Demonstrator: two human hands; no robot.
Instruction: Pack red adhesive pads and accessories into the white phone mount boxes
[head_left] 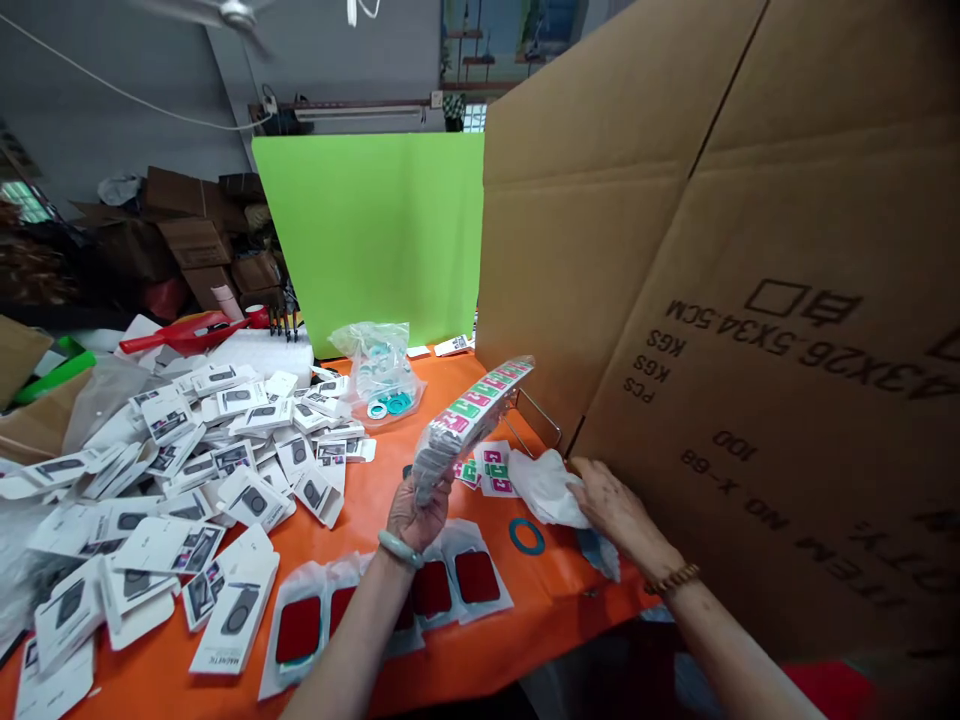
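Observation:
My left hand (420,515) is wrapped round the lower end of a long clear plastic pack (472,415) with pink and green labels along its top. The pack slants up to the right above the orange table. On the right, my right hand (611,500) rests on a crumpled white bag (547,485) beside the cardboard; its fingertips are partly hidden in the bag. Pink and green cards (496,468) and a teal ring (526,537) lie near the bag. Dark red squares in white pouches (476,577) line the table's front edge.
Many small white boxes (255,495) are heaped at the left. A plastic bag of rings (382,370) sits behind, before a green panel (375,230). A large cardboard box (750,250) walls off the right side. A wire stand (536,415) is beside it.

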